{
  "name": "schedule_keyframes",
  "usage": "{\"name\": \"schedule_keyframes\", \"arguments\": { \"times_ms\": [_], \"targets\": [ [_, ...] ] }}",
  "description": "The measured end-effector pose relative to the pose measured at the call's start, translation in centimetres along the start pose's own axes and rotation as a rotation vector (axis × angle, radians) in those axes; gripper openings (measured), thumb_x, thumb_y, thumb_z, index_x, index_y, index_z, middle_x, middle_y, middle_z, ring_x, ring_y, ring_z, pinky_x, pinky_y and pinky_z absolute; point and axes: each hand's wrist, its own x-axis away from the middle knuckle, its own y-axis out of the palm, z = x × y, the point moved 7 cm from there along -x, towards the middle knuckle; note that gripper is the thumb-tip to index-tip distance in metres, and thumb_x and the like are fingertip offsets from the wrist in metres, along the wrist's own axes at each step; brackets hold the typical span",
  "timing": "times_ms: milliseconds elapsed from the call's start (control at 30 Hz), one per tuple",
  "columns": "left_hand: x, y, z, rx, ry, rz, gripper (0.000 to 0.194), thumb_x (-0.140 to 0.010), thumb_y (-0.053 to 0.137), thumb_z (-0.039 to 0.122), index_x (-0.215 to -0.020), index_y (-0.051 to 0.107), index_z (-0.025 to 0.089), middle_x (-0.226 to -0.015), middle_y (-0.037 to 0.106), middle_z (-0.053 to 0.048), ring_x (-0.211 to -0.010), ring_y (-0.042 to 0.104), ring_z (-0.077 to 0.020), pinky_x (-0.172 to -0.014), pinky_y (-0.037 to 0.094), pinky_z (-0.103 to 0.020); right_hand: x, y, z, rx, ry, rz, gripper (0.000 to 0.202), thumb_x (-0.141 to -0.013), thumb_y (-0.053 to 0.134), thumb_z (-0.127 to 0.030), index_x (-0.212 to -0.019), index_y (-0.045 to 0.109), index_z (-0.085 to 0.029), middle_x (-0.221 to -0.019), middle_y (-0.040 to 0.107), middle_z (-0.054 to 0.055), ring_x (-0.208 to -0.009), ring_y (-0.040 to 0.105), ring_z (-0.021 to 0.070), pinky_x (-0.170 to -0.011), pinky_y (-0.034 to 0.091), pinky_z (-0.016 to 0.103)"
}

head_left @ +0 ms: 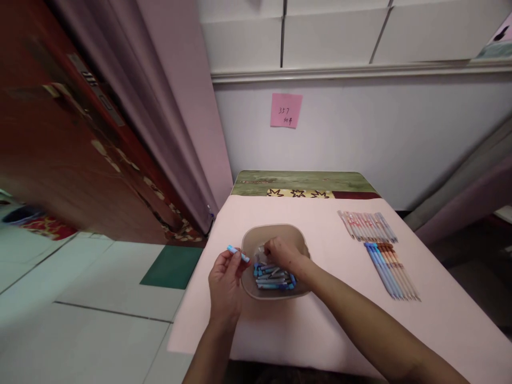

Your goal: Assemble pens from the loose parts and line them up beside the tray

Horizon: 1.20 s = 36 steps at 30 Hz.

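My left hand (226, 277) is closed in a pinch at the left rim of a beige plastic bin (248, 234), holding a short light-blue pen cap (239, 254). Inside the bin lies a jumble of blue, white and dark pen parts (274, 278). My right hand (282, 253) reaches over the bin's right rim and down into it. Its fingers are curled together above the pile, near some clear pieces; what they grip, if anything, is hidden.
On the pink tablecloth (332, 320), at the right, lie a row of pale pens (367, 226) and a row of blue and brown pens (392, 271). A pink note (286, 110) sticks to the wall behind. A red door (100, 133) stands left.
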Motion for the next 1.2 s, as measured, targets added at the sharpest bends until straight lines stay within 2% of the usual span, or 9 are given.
{"name": "schedule_keyframes", "arguments": {
  "times_ms": [167,300,367,500,600,633,700,833,1200],
  "targets": [
    [0.1,0.4,-0.6,0.124,-0.096,0.013,0.016,-0.069,0.075,0.019,-0.079,0.064,0.013,-0.076,0.065,-0.001,-0.068,0.062,-0.0121,-0.069,0.057,-0.030,0.0,0.7,0.4,0.065,-0.018,-0.022,0.027,-0.082,0.050,-0.007,-0.096,0.073,-0.007,-0.094,0.071,0.024,-0.091,0.068,0.0289,-0.078,0.052,0.034],
    [0.7,1.4,-1.1,0.213,-0.233,0.020,0.002,-0.077,0.064,0.008,-0.077,0.064,0.011,-0.073,0.067,-0.004,-0.069,0.065,-0.0137,-0.068,0.059,-0.030,0.0,1.3,-0.5,0.094,-0.033,-0.025,0.027,-0.084,0.048,-0.006,-0.095,0.072,-0.007,-0.097,0.070,0.023,-0.091,0.068,0.0286,-0.078,0.052,0.036],
    [1.3,1.8,-1.5,0.255,-0.307,0.047,0.010,-0.081,0.058,0.004,-0.077,0.064,0.010,-0.072,0.068,-0.005,-0.068,0.066,-0.0137,-0.068,0.059,-0.029,0.0,1.2,-0.9,0.091,-0.041,-0.021,0.024,-0.082,0.050,-0.006,-0.091,0.072,-0.008,-0.095,0.071,0.022,-0.089,0.069,0.0285,-0.076,0.052,0.035],
    [2.6,2.2,-1.8,0.269,-0.395,0.074,0.013,-0.084,0.053,0.003,-0.078,0.064,0.009,-0.071,0.070,-0.007,-0.066,0.068,-0.0145,-0.063,0.059,-0.026,1.4,-1.2,-0.5,0.050,-0.025,0.064,0.021,-0.081,0.053,-0.012,-0.095,0.068,-0.008,-0.097,0.070,0.020,-0.088,0.068,0.0271,-0.073,0.051,0.032],
    [3.2,2.5,-2.2,0.244,-0.439,0.054,0.009,-0.084,0.056,0.005,-0.081,0.063,0.009,-0.072,0.070,-0.009,-0.064,0.068,-0.0155,-0.059,0.059,-0.025,4.2,-3.8,0.7,-0.012,0.036,0.189,0.023,-0.087,0.046,-0.016,-0.102,0.062,-0.009,-0.093,0.070,0.017,-0.086,0.067,0.0234,-0.073,0.050,0.030],
    [3.4,2.7,-2.4,0.241,-0.449,0.051,0.008,-0.083,0.056,0.005,-0.082,0.063,0.010,-0.073,0.070,-0.009,-0.063,0.068,-0.0156,-0.058,0.059,-0.025,5.5,-4.4,0.9,-0.071,0.038,0.238,0.021,-0.089,0.044,-0.018,-0.101,0.061,-0.013,-0.089,0.071,0.011,-0.081,0.067,0.0190,-0.071,0.049,0.026],
    [3.6,3.0,-2.8,0.248,-0.462,0.052,0.007,-0.083,0.057,0.006,-0.082,0.063,0.010,-0.073,0.071,-0.009,-0.063,0.068,-0.0154,-0.059,0.059,-0.025,8.3,-5.5,1.3,-0.512,0.022,0.417,0.014,-0.089,0.047,-0.021,-0.092,0.060,-0.017,-0.073,0.069,0.002,-0.064,0.064,0.0132,-0.062,0.049,0.021],
    [4.1,4.4,-4.3,0.277,-0.502,0.015,0.007,-0.084,0.057,0.007,-0.081,0.063,0.009,-0.073,0.070,-0.009,-0.064,0.068,-0.0148,-0.061,0.059,-0.024,12.4,-4.3,1.6,-1.129,0.005,0.535,0.017,-0.088,0.055,-0.034,-0.089,0.061,-0.019,-0.068,0.067,0.000,-0.061,0.064,0.0129,-0.057,0.052,0.021],
    [6.4,6.3,-5.5,0.228,-0.453,-0.114,0.014,-0.071,0.073,0.014,-0.082,0.064,0.013,-0.079,0.070,-0.005,-0.069,0.066,-0.0132,-0.062,0.055,-0.023,14.2,-3.3,2.4,-1.149,0.049,0.562,0.013,-0.083,0.063,-0.031,-0.084,0.066,-0.019,-0.070,0.070,0.000,-0.063,0.066,0.0136,-0.059,0.052,0.022]
  ]
}}
